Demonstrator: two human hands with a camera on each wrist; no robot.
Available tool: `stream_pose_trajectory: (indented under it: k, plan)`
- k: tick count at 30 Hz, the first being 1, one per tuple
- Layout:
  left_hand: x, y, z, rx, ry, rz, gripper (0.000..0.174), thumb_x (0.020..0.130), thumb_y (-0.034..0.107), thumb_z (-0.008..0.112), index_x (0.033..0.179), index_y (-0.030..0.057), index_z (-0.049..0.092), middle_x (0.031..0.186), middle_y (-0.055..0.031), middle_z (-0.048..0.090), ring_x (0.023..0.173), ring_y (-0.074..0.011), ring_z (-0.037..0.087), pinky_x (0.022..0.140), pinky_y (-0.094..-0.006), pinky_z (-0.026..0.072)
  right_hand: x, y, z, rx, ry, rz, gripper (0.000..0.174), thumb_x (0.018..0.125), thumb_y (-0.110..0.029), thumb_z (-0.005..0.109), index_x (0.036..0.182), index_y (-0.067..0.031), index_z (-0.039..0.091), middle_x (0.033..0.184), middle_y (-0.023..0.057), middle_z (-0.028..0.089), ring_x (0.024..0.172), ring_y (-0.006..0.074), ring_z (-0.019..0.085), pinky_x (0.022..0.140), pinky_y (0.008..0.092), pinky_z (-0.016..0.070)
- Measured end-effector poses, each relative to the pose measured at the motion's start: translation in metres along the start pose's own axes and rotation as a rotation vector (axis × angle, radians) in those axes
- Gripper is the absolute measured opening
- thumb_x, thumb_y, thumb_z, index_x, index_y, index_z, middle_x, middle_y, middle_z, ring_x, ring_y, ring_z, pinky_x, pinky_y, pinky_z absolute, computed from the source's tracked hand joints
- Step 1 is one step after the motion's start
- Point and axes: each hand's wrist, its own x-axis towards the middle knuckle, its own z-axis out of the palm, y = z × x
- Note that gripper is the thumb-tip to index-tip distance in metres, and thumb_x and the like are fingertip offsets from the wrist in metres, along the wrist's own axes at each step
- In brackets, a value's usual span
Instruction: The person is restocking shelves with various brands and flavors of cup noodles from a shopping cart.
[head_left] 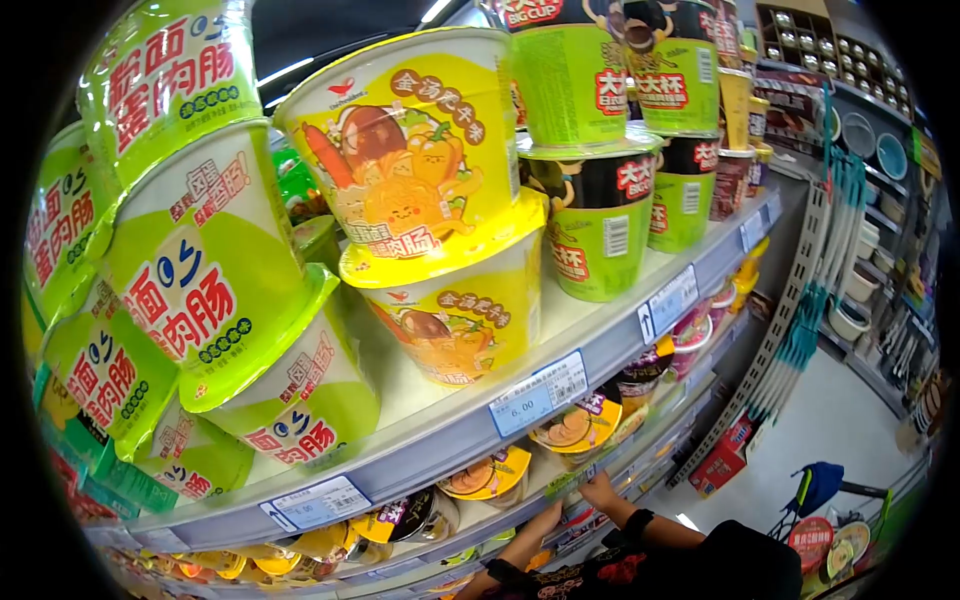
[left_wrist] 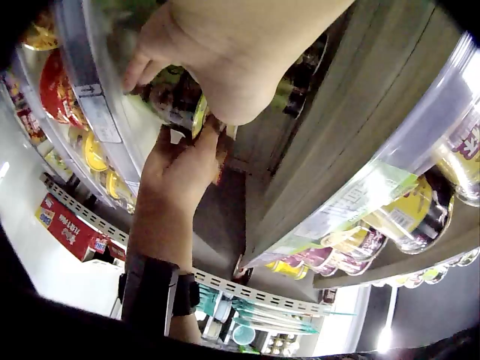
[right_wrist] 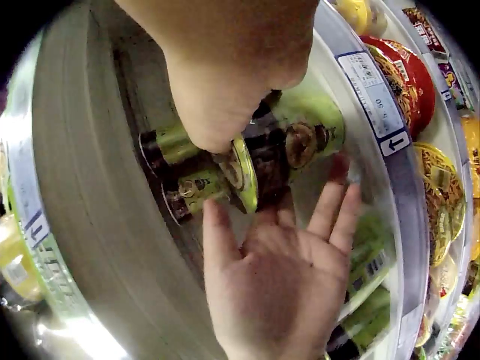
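Observation:
In the right wrist view, a black and green instant noodle cup [right_wrist: 264, 161] stands upright on a shelf, its lid towards the shelf above. My right hand [right_wrist: 232, 82] comes in over it, fingers mostly hidden behind the wrist. From the left wrist view, the right hand [left_wrist: 180, 165] has its fingers curled at the edge of the cup [left_wrist: 174, 105]. My left hand [right_wrist: 285, 277], palm showing and fingers spread, reaches to the cup's other side. Both the left hand [head_left: 545, 521] and right hand [head_left: 598, 490] sit low at the shelf in the head view.
Similar cups [right_wrist: 184, 196] stand behind on the same shelf. Above runs a shelf edge [head_left: 640, 325] with price tags, bearing stacked yellow noodle tubs [head_left: 450, 300] and green ones [head_left: 200, 250]. A red box [head_left: 722, 455] lies at the shelf's end; a cart [head_left: 835, 520] stands in the aisle.

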Motion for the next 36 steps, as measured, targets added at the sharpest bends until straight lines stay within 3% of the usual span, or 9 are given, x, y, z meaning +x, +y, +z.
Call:
stream_pose_trajectory:
  k: [2, 6, 8, 11, 13, 16, 22, 30, 36]
  plan:
    - [0.026, -0.05, -0.01, -0.061, -0.032, -0.036, 0.075, 0.089, 0.059, 0.032, 0.141, 0.0064, 0.017, 0.138, -0.0155, 0.029, 0.116, -0.0261, 0.042, 0.09, -0.0367, 0.0416, -0.005, -0.018, 0.005, -0.019, 0.017, -0.042, 0.025, 0.074, -0.005, 0.056, 0.098, 0.0013, 0.059, 0.089, 0.0128, 0.064, 0.085, 0.0203, 0.06, 0.074, 0.0335, 0.0468]
    - [-0.055, 0.045, 0.003, -0.041, -0.009, -0.051, 0.066, 0.091, 0.051, 0.035, 0.136, 0.0028, 0.027, 0.129, -0.0158, 0.042, 0.11, -0.0243, 0.048, 0.091, -0.0351, 0.0392, -0.001, -0.02, 0.012, -0.265, 0.009, -0.163, 0.026, 0.072, -0.006, 0.055, 0.097, -0.0003, 0.061, 0.092, 0.0201, 0.062, 0.087, 0.0349, 0.06, 0.074, 0.0374, 0.047]
    - [-0.06, 0.044, 0.002, 0.012, 0.0, -0.001, 0.062, 0.091, 0.047, 0.039, 0.132, 0.0007, 0.034, 0.116, -0.0161, 0.052, 0.096, -0.0227, 0.054, 0.083, -0.0362, 0.044, -0.007, -0.023, 0.012, -0.352, -0.041, 0.014, 0.03, 0.073, -0.008, 0.055, 0.102, 0.0003, 0.058, 0.095, 0.0226, 0.061, 0.09, 0.0385, 0.058, 0.076, 0.039, 0.0465]
    - [-0.083, 0.04, 0.001, -0.052, -0.027, 0.0, 0.066, 0.092, 0.041, 0.04, 0.141, 0.0058, 0.012, 0.126, -0.0169, 0.046, 0.106, -0.0248, 0.052, 0.089, -0.035, 0.0411, -0.027, -0.045, 0.021, -0.503, 0.154, 0.173, 0.036, 0.075, -0.013, 0.059, 0.106, 0.0041, 0.052, 0.096, 0.0249, 0.057, 0.088, 0.0373, 0.059, 0.075, 0.0396, 0.0479]
    - [-0.091, 0.019, 0.006, -0.088, -0.077, 0.133, 0.069, 0.093, 0.037, 0.039, 0.142, 0.0089, -0.002, 0.131, -0.0179, 0.041, 0.112, -0.0258, 0.048, 0.092, -0.0339, 0.0393, -0.044, -0.047, 0.029, -0.415, 0.397, -0.002, 0.038, 0.079, -0.013, 0.058, 0.112, 0.0024, 0.05, 0.1, 0.0236, 0.058, 0.094, 0.0357, 0.059, 0.079, 0.0383, 0.0477]
    - [-0.115, 0.01, 0.0, 0.064, -0.273, 0.175, 0.074, 0.095, 0.032, 0.036, 0.14, 0.0132, -0.019, 0.138, -0.0196, 0.034, 0.122, -0.027, 0.041, 0.096, -0.0326, 0.0362, -0.087, -0.091, 0.03, -0.402, 0.49, -0.046, 0.036, 0.083, -0.01, 0.055, 0.116, 0.0001, 0.047, 0.105, 0.0192, 0.058, 0.099, 0.0301, 0.059, 0.083, 0.0356, 0.0469]
    - [-0.151, -0.061, 0.025, 0.16, -0.478, 0.264, 0.064, 0.096, 0.032, 0.032, 0.143, 0.0168, -0.009, 0.146, -0.0171, 0.014, 0.103, -0.0255, 0.055, 0.084, -0.0337, 0.0418, -0.205, -0.086, 0.02, -0.27, 0.606, 0.196, 0.031, 0.083, -0.008, 0.055, 0.113, -0.0028, 0.049, 0.107, 0.0158, 0.06, 0.099, 0.027, 0.059, 0.084, 0.0345, 0.0462]
    - [-0.189, -0.077, 0.077, 0.295, -0.533, 0.148, 0.054, 0.096, 0.036, 0.033, 0.142, 0.0133, 0.016, 0.135, -0.0142, 0.038, 0.102, -0.0236, 0.056, 0.082, -0.0314, 0.0415, -0.307, -0.105, -0.022, -0.183, 0.776, 0.345, 0.023, 0.084, -0.004, 0.052, 0.107, -0.0037, 0.056, 0.103, 0.0091, 0.061, 0.097, 0.0166, 0.059, 0.082, 0.0293, 0.0465]
    - [-0.212, -0.08, 0.204, 0.385, -0.745, 0.186, 0.045, 0.095, 0.033, 0.037, 0.133, 0.0088, 0.033, 0.123, -0.012, 0.048, 0.102, -0.0205, 0.054, 0.084, -0.0309, 0.041, -0.428, -0.173, -0.096, -0.43, 0.995, 0.318, 0.019, 0.082, -0.007, 0.053, 0.1, -0.0033, 0.059, 0.097, 0.0105, 0.063, 0.086, 0.0208, 0.061, 0.076, 0.031, 0.048]
